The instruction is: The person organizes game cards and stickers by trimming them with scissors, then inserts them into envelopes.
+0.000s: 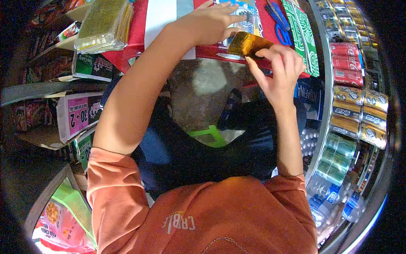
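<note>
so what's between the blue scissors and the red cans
A green and white patterned pack, then the grey shelf edge. The head view shows both between the blue scissors and the red cans.

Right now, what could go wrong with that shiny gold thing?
The right hand pinches the shiny gold rectangular piece near the front edge of the red-covered table, so it might slip onto the floor. The blue-handled scissors lie close by, so that hand might bump them.

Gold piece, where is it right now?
In the head view, the gold piece is in the right hand, over the red table's near edge, beside the left hand.
</note>
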A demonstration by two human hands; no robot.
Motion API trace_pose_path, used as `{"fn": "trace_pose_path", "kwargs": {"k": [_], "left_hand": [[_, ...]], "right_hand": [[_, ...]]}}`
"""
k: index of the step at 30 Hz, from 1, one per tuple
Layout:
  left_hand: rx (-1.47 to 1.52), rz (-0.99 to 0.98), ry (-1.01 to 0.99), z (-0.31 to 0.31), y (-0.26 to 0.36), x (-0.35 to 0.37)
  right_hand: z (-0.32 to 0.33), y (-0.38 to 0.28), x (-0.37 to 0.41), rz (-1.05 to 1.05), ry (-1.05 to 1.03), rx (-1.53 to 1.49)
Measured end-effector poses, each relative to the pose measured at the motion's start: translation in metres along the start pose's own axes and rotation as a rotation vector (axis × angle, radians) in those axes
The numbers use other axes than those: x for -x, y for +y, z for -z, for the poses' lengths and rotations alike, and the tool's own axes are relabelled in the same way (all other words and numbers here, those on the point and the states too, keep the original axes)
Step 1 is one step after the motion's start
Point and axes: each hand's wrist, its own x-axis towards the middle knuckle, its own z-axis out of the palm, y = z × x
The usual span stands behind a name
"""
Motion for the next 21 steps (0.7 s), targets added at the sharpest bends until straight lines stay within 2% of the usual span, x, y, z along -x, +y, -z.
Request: {"fn": "trace_pose_path", "kwargs": {"k": [8, 21], "left_hand": [[0.041, -0.021, 0.110, -0.004, -0.004, 0.003], [-0.017, -0.025, 0.113, -0.012, -0.013, -0.001]], "right_hand": [[-0.009, 0.002, 0.000, 0.092, -0.030, -0.038], [-0.010, 0.003, 0.001, 0.110, -0.155, -0.126]]}}
